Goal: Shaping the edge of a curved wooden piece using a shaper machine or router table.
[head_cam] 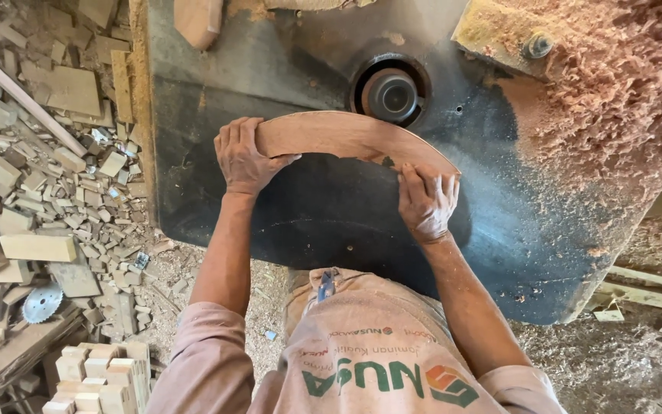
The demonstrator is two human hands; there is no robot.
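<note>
A curved, arch-shaped wooden piece (346, 136) lies flat on a dark metal machine table (323, 222). My left hand (243, 157) grips its left end. My right hand (425, 201) presses down on its right end. The outer edge of the arch sits right below a round metal spindle cutter (389, 93) set in a hole in the table.
A heap of reddish wood shavings (614, 92) covers the table's right side. Several wood offcuts (47, 169) litter the floor at left, with a circular saw blade (42, 302) among them. Stacked small wooden blocks (97, 376) stand at lower left. Another wooden piece (197, 21) lies at the table's far edge.
</note>
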